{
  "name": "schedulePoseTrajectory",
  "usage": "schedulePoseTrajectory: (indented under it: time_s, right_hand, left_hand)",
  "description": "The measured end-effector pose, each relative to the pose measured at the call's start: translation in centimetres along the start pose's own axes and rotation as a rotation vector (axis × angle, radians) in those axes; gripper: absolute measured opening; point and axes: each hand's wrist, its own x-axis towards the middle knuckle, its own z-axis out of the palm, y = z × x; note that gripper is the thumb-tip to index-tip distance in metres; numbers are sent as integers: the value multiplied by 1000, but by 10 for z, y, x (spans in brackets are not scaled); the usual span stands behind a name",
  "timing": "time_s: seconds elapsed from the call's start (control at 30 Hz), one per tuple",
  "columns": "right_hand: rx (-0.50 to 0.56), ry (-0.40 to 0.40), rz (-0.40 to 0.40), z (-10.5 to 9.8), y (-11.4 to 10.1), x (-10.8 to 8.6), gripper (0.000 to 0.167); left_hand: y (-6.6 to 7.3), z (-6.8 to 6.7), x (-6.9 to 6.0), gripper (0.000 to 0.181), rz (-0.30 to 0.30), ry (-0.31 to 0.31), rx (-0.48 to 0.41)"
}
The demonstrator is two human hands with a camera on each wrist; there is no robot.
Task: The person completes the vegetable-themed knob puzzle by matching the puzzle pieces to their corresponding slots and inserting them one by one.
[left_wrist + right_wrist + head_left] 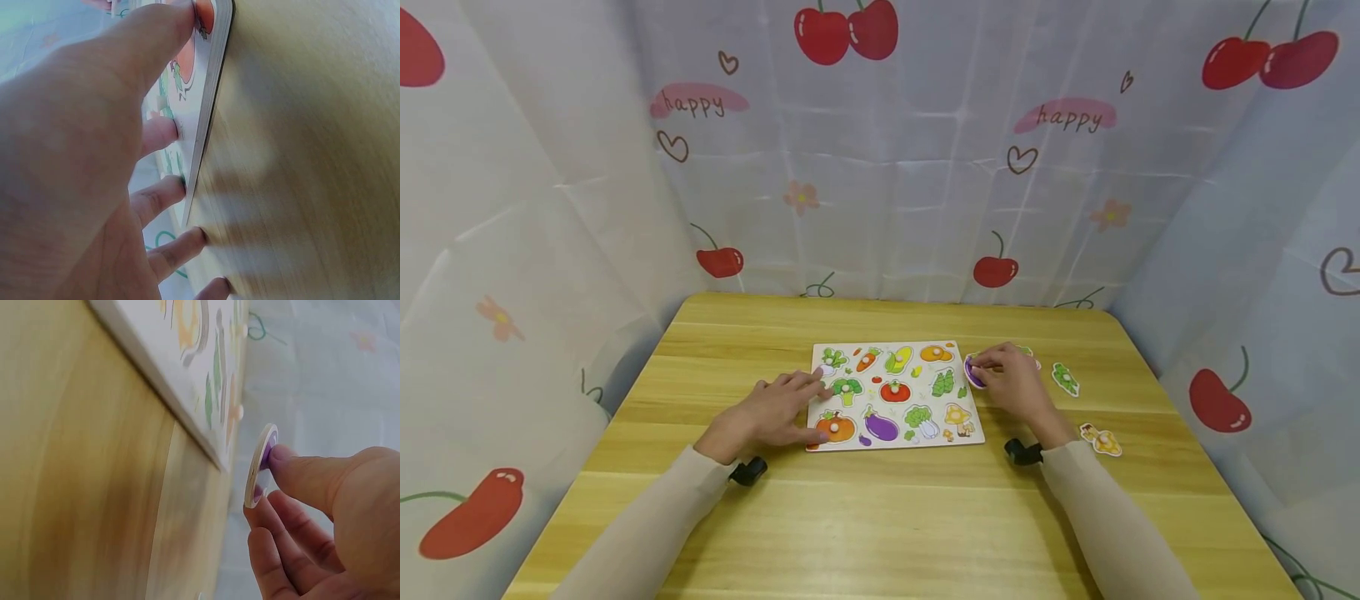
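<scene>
A white puzzle board [904, 417] with printed vegetables lies on the wooden table. The left hand [777, 410] rests over its left edge, fingers spread; in the left wrist view the thumb of the left hand [94, 125] touches the board face [199, 81]. Just off the board's right edge, the right hand [1015, 385] pinches a purple eggplant piece [974, 372]. In the right wrist view, this eggplant piece [261, 465] is tilted on edge between the thumb and fingers of the right hand [337, 519], apart from the board [169, 381]. The eggplant slot [881, 426] shows a purple printed picture.
Right of the right hand lie a green pea piece [1065, 379] and a yellow-brown piece [1101, 440]. Another piece [1026, 351] is partly hidden behind that hand. A patterned curtain [880, 167] stands around the table [865, 533].
</scene>
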Motion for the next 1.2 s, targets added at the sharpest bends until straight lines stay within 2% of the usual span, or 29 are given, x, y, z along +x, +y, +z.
schedulePoseTrajectory:
  time_s: [0.67,1.2]
  right_hand:
    - [-15,-54,-116,16,-29,-9,13]
    - [-8,-135,-183,32,-54,-18,13]
  left_hand:
    - [-1,0,0,87,1,1,17]
    - [-2,1,1,87,-4,-2,19]
